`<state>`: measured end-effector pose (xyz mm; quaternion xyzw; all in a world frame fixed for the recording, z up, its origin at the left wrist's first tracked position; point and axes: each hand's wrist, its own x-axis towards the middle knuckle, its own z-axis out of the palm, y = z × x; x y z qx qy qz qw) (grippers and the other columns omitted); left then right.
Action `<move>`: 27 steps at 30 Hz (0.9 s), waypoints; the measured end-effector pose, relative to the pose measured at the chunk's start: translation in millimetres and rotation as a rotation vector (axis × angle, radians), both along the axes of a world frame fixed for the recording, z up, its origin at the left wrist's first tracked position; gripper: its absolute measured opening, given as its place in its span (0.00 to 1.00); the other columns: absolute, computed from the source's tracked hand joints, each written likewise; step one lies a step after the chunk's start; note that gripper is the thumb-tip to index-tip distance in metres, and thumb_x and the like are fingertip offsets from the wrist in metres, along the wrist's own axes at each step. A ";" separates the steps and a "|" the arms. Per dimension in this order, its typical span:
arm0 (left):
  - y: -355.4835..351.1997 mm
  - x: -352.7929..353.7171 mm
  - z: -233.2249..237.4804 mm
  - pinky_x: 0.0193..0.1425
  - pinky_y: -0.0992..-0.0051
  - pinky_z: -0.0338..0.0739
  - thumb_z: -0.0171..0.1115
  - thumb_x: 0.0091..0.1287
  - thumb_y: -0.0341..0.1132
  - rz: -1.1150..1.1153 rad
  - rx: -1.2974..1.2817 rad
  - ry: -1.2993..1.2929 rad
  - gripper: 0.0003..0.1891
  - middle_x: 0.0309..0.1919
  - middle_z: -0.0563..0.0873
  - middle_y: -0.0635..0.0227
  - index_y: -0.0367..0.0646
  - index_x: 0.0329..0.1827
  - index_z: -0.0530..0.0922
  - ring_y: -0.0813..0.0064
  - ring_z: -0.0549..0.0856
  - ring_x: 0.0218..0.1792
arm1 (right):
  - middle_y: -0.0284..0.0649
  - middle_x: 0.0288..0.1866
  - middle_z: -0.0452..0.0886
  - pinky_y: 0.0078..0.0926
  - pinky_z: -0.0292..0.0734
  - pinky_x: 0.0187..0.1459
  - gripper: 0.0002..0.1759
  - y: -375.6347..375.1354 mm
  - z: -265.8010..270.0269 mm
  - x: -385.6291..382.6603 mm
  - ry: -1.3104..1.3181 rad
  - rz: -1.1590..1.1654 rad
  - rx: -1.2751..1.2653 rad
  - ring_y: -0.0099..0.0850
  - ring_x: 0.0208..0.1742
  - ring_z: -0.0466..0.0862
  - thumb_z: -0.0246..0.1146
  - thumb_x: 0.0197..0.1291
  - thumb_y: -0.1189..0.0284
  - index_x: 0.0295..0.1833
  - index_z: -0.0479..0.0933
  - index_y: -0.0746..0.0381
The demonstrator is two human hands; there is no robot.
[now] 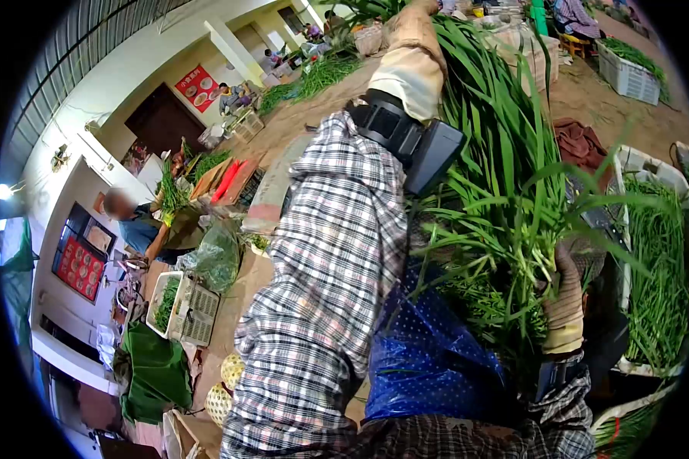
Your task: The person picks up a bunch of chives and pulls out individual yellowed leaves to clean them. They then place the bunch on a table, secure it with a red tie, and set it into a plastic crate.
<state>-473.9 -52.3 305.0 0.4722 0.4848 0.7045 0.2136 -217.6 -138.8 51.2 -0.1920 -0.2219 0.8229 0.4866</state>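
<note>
A long bunch of Chinese chives (497, 138) stretches from the top of the view down to its pale stem ends at the right. My right hand (565, 302), in a striped brownish glove, is closed around the stem end of this bunch. My left hand (415, 34) reaches far forward at the top, beside the leaf tips; its fingers are mostly hidden. A dark device (406, 138) is strapped to my left wrist, over a plaid sleeve. Blue dotted plastic (436, 352) covers my lap, and loose chive leaves (505, 306) lie beside it under the bunch.
White crates of chives (628, 229) stand close on my right, another crate (624, 73) farther off. To the left are a crate (199, 314), a green cloth (155, 375) and a seated person (138, 222) holding greens. A maroon cloth (582, 145) lies beyond the bunch.
</note>
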 end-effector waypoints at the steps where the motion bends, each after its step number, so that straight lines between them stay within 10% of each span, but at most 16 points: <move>1: 3.1 1.1 3.1 0.49 0.70 0.73 0.62 0.57 0.43 0.005 0.027 0.036 0.17 0.39 0.84 0.59 0.36 0.41 0.81 0.69 0.80 0.40 | 0.35 0.43 0.79 0.16 0.74 0.31 0.19 2.3 -5.6 5.4 -0.105 -0.015 0.106 0.23 0.36 0.78 0.59 0.61 0.63 0.54 0.73 0.62; 4: 12.4 1.4 9.6 0.49 0.71 0.73 0.62 0.57 0.43 0.051 0.161 0.255 0.18 0.39 0.84 0.60 0.36 0.40 0.82 0.70 0.80 0.41 | 0.27 0.22 0.69 0.16 0.55 0.17 0.12 -8.2 18.1 -1.8 -0.431 -0.076 0.021 0.17 0.14 0.61 0.57 0.62 0.60 0.42 0.74 0.57; 8: 20.8 -13.6 19.8 0.45 0.71 0.77 0.58 0.60 0.39 -0.046 0.121 0.137 0.17 0.42 0.83 0.58 0.36 0.47 0.78 0.68 0.82 0.38 | 0.30 0.20 0.70 0.17 0.61 0.19 0.10 -24.1 -7.6 13.5 -0.653 -0.077 0.065 0.20 0.17 0.66 0.57 0.61 0.66 0.37 0.74 0.63; 10: 9.4 -7.6 26.9 0.37 0.66 0.80 0.58 0.59 0.37 -0.004 0.037 -0.067 0.16 0.35 0.83 0.54 0.30 0.41 0.78 0.61 0.84 0.33 | 0.36 0.25 0.77 0.28 0.72 0.29 0.13 -28.0 -96.1 28.4 -1.046 -0.460 0.855 0.29 0.29 0.78 0.60 0.59 0.64 0.40 0.76 0.64; 12: 23.8 -25.3 38.2 0.48 0.66 0.78 0.58 0.60 0.41 0.276 -0.148 -0.022 0.22 0.45 0.81 0.50 0.29 0.49 0.76 0.60 0.83 0.41 | 0.44 0.39 0.81 0.38 0.75 0.44 0.20 -29.3 -66.3 28.6 -1.863 0.588 0.620 0.39 0.47 0.80 0.62 0.56 0.63 0.53 0.73 0.60; 14: 89.0 -118.1 41.2 0.58 0.68 0.71 0.61 0.58 0.46 0.397 -0.258 0.073 0.27 0.54 0.77 0.49 0.31 0.53 0.76 0.61 0.79 0.49 | 0.51 0.51 0.76 0.40 0.75 0.50 0.42 -54.5 -21.9 23.8 -1.992 0.462 0.617 0.47 0.53 0.77 0.67 0.50 0.64 0.69 0.53 0.51; 15: 70.2 -111.7 37.7 0.63 0.70 0.64 0.63 0.55 0.50 0.225 -0.215 0.282 0.32 0.56 0.75 0.49 0.31 0.53 0.75 0.63 0.75 0.55 | 0.53 0.50 0.76 0.40 0.74 0.50 0.45 -58.6 5.1 20.6 -1.900 0.190 0.693 0.49 0.52 0.76 0.69 0.47 0.66 0.69 0.53 0.51; 18: 79.1 -93.5 31.8 0.59 0.70 0.69 0.65 0.54 0.50 0.256 -0.251 -0.149 0.32 0.56 0.76 0.48 0.30 0.53 0.75 0.62 0.79 0.50 | 0.48 0.46 0.76 0.41 0.73 0.48 0.41 -45.8 58.3 8.6 -1.435 -0.602 1.234 0.47 0.47 0.77 0.69 0.39 0.75 0.63 0.61 0.57; 22: 111.8 -113.4 26.8 0.57 0.70 0.71 0.66 0.52 0.50 0.246 -0.271 0.112 0.36 0.55 0.76 0.46 0.27 0.55 0.72 0.62 0.79 0.49 | 0.48 0.44 0.75 0.40 0.72 0.46 0.33 -5.9 97.4 -30.9 -1.501 -0.664 1.375 0.44 0.45 0.76 0.68 0.39 0.75 0.56 0.68 0.54; 23: 126.3 -117.2 25.7 0.36 0.68 0.80 0.58 0.60 0.35 0.269 -0.202 0.010 0.14 0.34 0.84 0.55 0.31 0.42 0.76 0.62 0.83 0.29 | 0.47 0.41 0.76 0.39 0.74 0.41 0.28 4.3 91.0 -39.1 -1.603 -0.547 1.405 0.43 0.43 0.78 0.64 0.41 0.76 0.53 0.70 0.55; 27: 99.2 -86.2 29.5 0.36 0.67 0.79 0.58 0.60 0.35 0.139 -0.257 -0.063 0.11 0.34 0.84 0.58 0.35 0.40 0.76 0.64 0.83 0.29 | 0.46 0.33 0.79 0.38 0.77 0.33 0.14 11.6 25.5 -33.4 -1.742 -0.263 1.445 0.43 0.35 0.81 0.58 0.44 0.80 0.40 0.76 0.59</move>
